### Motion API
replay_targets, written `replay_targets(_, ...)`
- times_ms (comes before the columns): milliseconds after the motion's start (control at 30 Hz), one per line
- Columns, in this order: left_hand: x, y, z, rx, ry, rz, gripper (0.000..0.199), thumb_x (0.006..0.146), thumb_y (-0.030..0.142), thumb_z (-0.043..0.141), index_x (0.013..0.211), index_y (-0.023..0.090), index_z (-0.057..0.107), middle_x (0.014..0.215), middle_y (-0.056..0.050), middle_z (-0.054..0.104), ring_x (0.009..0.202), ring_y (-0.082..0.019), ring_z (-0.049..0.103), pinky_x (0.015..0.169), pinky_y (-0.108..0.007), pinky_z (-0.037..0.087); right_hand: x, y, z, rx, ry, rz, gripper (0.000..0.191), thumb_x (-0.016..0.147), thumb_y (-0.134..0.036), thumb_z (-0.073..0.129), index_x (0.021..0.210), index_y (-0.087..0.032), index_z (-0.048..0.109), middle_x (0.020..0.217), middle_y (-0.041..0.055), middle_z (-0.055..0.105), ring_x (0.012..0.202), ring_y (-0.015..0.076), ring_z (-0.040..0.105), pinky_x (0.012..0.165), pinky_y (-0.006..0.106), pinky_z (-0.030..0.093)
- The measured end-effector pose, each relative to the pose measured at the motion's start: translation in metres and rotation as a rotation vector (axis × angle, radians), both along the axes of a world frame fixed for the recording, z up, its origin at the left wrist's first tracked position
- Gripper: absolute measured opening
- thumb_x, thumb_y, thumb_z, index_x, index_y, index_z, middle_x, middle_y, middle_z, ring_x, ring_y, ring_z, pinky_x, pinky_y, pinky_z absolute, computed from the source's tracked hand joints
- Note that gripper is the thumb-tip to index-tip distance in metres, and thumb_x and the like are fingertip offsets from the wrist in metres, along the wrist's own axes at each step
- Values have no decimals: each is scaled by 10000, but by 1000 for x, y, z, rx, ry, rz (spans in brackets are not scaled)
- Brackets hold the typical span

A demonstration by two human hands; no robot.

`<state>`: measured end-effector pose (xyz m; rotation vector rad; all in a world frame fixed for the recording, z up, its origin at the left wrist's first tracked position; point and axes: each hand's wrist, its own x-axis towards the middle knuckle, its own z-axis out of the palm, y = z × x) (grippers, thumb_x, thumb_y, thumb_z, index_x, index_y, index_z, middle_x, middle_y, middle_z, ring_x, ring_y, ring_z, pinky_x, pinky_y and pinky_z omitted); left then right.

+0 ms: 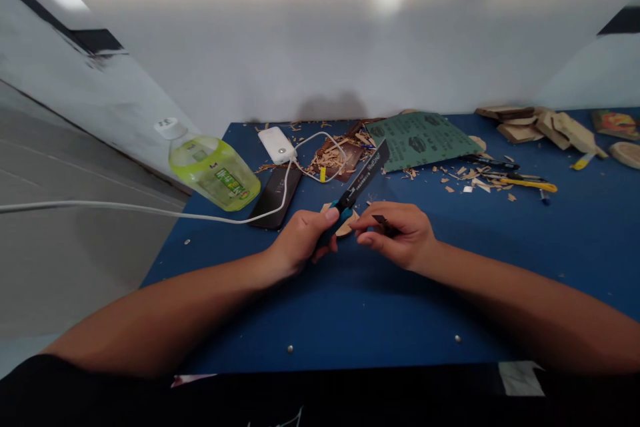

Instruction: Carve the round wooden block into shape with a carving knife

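My left hand (pixel 305 237) is closed around the teal and black handle of a cutter (pixel 357 180). Its long dark blade, with white lettering, slants up and to the right. My right hand (pixel 397 233) is just right of the handle, fingers curled. A small dark, pointed piece (pixel 384 223) pokes out of its grip; what kind it is, I cannot make out. Behind the handle, partly hidden by my hands, a light wooden piece (pixel 346 227) lies on the blue table (pixel 370 320).
Wood shavings (pixel 325 157), a green sandpaper sheet (pixel 423 140) and wood blocks (pixel 545 125) lie at the back. A yellow knife (pixel 530 183) is on the right. Left are a bottle of yellow-green liquid (pixel 213 170), a dark phone (pixel 277 197) and a white power bank (pixel 275 145) with a cable (pixel 125 209).
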<state>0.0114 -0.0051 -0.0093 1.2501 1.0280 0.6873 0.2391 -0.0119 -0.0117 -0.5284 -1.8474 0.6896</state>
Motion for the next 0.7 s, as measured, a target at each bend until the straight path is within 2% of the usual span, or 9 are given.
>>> replay_targets(100, 2, 2, 1, -35, -19, 33, 767, 870, 853, 573, 573, 151, 659, 410, 10, 446, 363, -94, 386, 398, -240, 250, 2, 1, 1, -4, -23, -50, 127, 981, -311, 755, 939, -199, 799, 719, 18, 713, 632, 136, 617, 613, 282, 479)
replay_targets(233, 2, 6, -4, -85, -101, -13, 654, 930, 754, 623, 686, 148, 672, 482, 32, 437, 409, -82, 371, 406, -217, 252, 5, 2, -2, -121, -55, -118, 170, 1000, -349, 728, 928, -221, 813, 803, 25, 759, 695, 143, 671, 658, 283, 513)
replay_targets(367, 5, 5, -5, -85, -278, -49, 432, 987, 586, 678, 988, 155, 702, 692, 23, 506, 529, -78, 428, 473, -189, 326, 5, 2, -4, -323, -7, -201, 247, 995, -428, 724, 904, -213, 806, 823, 32, 765, 731, 158, 684, 680, 295, 532)
replay_targets(467, 7, 3, -4, -100, -386, -107, 351, 1008, 482, 692, 1194, 187, 654, 848, 2, 513, 639, -95, 465, 507, -184, 363, 2, 4, -4, -498, 61, -247, 301, 990, -489, 714, 944, -203, 794, 821, 29, 762, 712, 155, 676, 665, 292, 538)
replay_targets(567, 6, 2, -2, -134, -437, -213, 307, 1019, 412, 691, 1233, 206, 612, 933, -10, 487, 699, -101, 458, 529, -184, 378, -1, 8, -6, -629, 103, -255, 348, 937, -533, 759, 1010, -193, 785, 873, 44, 785, 727, 165, 685, 671, 299, 550)
replay_targets(700, 4, 0, -1, -144, -460, -344, 242, 1015, 347, 704, 1192, 221, 596, 1018, -25, 479, 755, -105, 473, 570, -198, 415, 0, 13, -9, -663, 82, -184, 381, 889, -565, 798, 997, -200, 793, 932, 47, 796, 807, 178, 700, 747, 304, 561)
